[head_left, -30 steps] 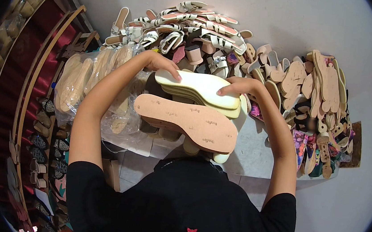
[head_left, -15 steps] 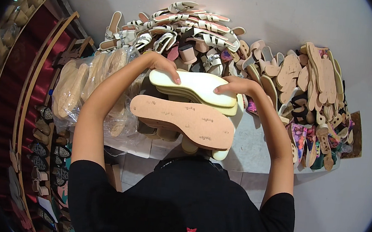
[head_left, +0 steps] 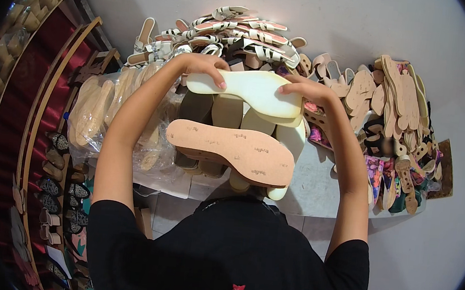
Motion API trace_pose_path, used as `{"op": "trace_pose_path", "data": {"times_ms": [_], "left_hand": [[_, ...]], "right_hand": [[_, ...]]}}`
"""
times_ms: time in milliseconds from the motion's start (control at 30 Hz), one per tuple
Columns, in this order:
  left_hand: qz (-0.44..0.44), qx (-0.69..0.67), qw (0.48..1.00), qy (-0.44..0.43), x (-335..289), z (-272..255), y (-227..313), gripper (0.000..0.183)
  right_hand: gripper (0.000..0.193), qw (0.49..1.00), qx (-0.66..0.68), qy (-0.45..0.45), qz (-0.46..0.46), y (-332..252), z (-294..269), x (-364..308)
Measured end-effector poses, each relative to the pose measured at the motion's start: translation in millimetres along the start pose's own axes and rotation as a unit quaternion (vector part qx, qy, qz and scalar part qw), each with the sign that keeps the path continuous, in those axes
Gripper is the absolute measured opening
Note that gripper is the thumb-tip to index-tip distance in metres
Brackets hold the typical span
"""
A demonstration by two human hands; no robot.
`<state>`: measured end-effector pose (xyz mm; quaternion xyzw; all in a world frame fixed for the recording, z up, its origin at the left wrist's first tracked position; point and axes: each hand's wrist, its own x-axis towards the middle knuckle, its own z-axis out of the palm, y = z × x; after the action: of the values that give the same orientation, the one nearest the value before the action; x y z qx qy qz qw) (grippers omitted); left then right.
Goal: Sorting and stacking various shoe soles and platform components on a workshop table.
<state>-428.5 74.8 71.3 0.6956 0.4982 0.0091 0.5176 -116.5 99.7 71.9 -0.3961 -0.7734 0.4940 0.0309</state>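
While left hand (head_left: 204, 65) pinched cream sole (head_left: 252, 90) at narrow end: right hand (head_left: 309, 90) pinched broad end, upper centre.
Tan soles (head_left: 231, 149): lay stacked below, frame centre.

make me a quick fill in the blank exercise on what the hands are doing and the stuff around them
1. The left hand grips the cream sole by its narrower end, and the right hand by its ____ end.
2. Of the cream sole and the tan sole, the one nearer the person's body is ____.
3. The clear plastic bag lies to the person's ____ of the tan sole.
4. The person's plain short sleeves are ____ in colour.

Missing words: wider; tan; left; black.
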Motion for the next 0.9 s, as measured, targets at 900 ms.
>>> {"op": "trace_pose_path", "data": {"times_ms": [900], "left_hand": [[0.233,0.408,0.841,0.267,-21.0,67.4,2.8,0.072]], "right_hand": [[0.04,0.622,-0.472,0.512,-0.357,66.5,126.3,-24.9]]}}
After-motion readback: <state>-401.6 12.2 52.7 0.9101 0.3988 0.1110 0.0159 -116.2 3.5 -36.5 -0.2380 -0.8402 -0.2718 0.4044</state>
